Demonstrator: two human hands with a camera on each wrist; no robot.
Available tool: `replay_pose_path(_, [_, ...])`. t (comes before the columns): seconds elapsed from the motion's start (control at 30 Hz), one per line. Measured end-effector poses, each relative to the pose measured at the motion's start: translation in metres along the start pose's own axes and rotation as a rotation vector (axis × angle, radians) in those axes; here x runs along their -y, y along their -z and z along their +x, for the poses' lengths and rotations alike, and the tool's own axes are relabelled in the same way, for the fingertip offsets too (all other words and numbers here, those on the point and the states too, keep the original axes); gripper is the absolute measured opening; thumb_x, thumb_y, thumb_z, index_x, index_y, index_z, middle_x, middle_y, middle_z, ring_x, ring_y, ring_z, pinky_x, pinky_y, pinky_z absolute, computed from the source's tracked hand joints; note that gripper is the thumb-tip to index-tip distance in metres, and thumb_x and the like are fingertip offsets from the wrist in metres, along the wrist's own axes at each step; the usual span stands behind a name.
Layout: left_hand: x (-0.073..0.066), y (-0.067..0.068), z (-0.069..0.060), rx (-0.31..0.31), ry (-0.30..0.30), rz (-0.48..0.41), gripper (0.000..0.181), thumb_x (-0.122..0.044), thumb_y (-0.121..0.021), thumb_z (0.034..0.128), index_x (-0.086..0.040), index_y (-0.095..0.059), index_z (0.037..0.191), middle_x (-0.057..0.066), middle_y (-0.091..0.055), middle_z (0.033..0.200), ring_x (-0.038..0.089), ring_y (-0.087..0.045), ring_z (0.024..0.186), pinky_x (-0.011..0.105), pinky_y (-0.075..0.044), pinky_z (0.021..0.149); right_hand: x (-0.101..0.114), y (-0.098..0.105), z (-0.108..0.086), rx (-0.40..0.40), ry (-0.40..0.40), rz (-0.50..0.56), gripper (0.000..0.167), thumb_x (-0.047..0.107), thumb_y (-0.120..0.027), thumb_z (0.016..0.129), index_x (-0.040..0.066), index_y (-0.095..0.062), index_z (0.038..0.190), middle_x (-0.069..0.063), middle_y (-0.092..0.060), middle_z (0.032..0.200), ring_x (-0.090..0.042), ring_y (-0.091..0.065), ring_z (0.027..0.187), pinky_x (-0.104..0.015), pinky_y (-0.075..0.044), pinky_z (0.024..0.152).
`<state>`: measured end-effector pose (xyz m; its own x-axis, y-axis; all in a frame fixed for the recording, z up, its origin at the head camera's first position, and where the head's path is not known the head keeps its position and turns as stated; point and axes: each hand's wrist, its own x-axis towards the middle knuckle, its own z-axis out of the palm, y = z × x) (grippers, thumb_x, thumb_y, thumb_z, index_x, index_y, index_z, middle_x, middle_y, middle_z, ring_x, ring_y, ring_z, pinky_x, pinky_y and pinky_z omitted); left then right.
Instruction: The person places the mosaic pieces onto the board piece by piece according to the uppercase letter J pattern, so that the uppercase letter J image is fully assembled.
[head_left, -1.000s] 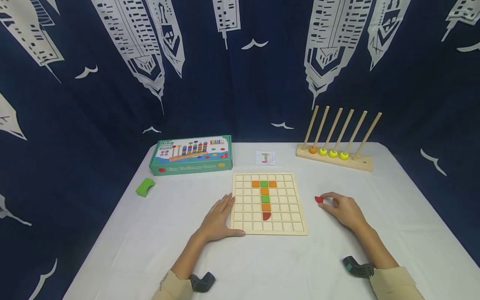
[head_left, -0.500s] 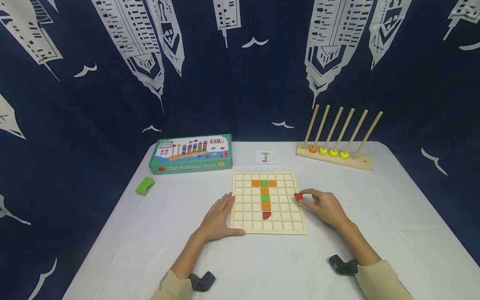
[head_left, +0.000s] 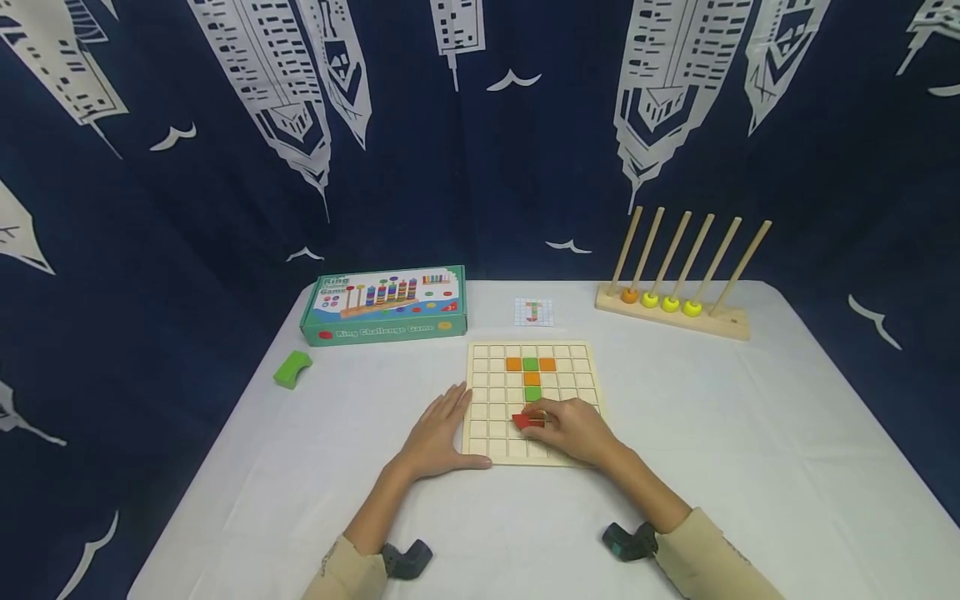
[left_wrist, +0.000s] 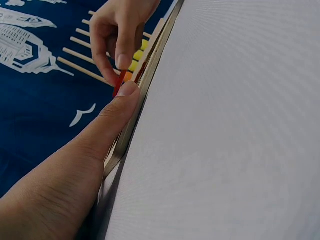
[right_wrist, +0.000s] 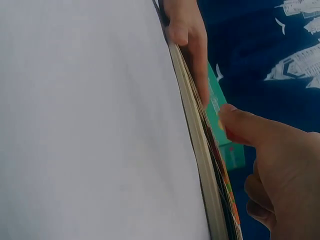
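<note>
A square wooden grid board [head_left: 496, 427] lies flat on the white table. Orange tiles [head_left: 532, 379] and green tiles [head_left: 532, 393] form a T on it, the lower stem covered by fingers. My right hand [head_left: 577, 429] is over the board's lower middle, pinching a red piece [head_left: 519, 422] between thumb and fingers. Beside it, partly hidden, shows a red quarter-round tile [head_left: 537, 423]. My left hand [head_left: 437, 433] rests along the board's left edge with straight fingers, its thumb [left_wrist: 112, 117] at the front edge. Whether the pinched piece touches the board, I cannot tell.
Behind the board lies a small grid card [head_left: 534, 312] with a printed pattern. A green game box [head_left: 390, 332] sits back left, with a green arch block [head_left: 292, 369] in front. Back right stands a wooden peg rack [head_left: 675, 315] with orange and yellow beads.
My right hand has carried the red piece leftward from the table right of the board to over its lower middle cells. The left hand has stayed at the board's edge.
</note>
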<state>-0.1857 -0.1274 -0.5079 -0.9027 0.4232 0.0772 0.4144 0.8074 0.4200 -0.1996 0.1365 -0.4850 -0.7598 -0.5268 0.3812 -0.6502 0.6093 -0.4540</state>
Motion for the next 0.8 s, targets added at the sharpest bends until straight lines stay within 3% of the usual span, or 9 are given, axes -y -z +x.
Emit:
replay_pose_path(0.07, [-0.001, 0.0, 0.0, 0.0, -0.002, 0.002, 0.119, -0.083, -0.054, 0.0612, -0.008, -0.019, 0.148, 0.004, -0.011, 0.154, 0.016, -0.005, 0.14, 0.035, -0.011, 0.112, 0.001, -0.005, 0.001, 0.002, 0.014, -0.001, 0.028, 0.039, -0.073, 0.078, 0.019, -0.07, 0.097, 0.013, -0.06, 0.063, 0.004, -0.032, 0.046, -0.015, -0.032, 0.043])
replay_pose_path(0.17, [-0.001, 0.0, 0.0, 0.001, 0.0, 0.001, 0.119, -0.083, -0.054, 0.0613, -0.009, -0.019, 0.148, 0.004, -0.011, 0.154, 0.016, -0.006, 0.14, 0.035, -0.011, 0.112, 0.001, -0.01, 0.0, 0.012, 0.008, -0.014, 0.027, 0.04, -0.072, 0.078, 0.021, -0.071, 0.096, 0.013, -0.067, 0.079, 0.003, -0.039, 0.05, -0.015, -0.038, 0.048])
replay_pose_path(0.5, [-0.002, -0.003, 0.001, 0.005, -0.002, 0.013, 0.12, -0.084, -0.052, 0.0606, -0.009, -0.019, 0.148, 0.005, -0.011, 0.154, 0.016, -0.006, 0.14, 0.036, -0.011, 0.112, 0.002, -0.011, -0.004, 0.029, -0.027, -0.033, 0.028, 0.04, -0.072, 0.078, 0.021, -0.071, 0.098, 0.011, -0.068, 0.086, 0.001, -0.042, 0.053, -0.017, -0.041, 0.052])
replay_pose_path(0.67, [-0.003, -0.002, 0.001, 0.008, 0.001, 0.008, 0.12, -0.084, -0.052, 0.061, -0.009, -0.019, 0.148, 0.004, -0.01, 0.154, 0.015, -0.005, 0.14, 0.035, -0.011, 0.112, 0.001, -0.007, -0.005, 0.038, -0.033, 0.008, 0.032, 0.042, -0.072, 0.077, 0.02, -0.07, 0.101, 0.014, -0.064, 0.074, 0.002, -0.036, 0.049, -0.016, -0.036, 0.047])
replay_pose_path(0.8, [-0.002, -0.002, 0.0, 0.007, -0.005, 0.001, 0.119, -0.083, -0.053, 0.0615, -0.008, -0.019, 0.148, 0.005, -0.011, 0.154, 0.016, -0.006, 0.14, 0.035, -0.011, 0.112, -0.003, 0.003, -0.009, 0.048, -0.083, 0.106, 0.034, 0.041, -0.071, 0.079, 0.02, -0.069, 0.105, 0.016, -0.045, 0.053, 0.003, -0.025, 0.044, -0.017, -0.026, 0.041])
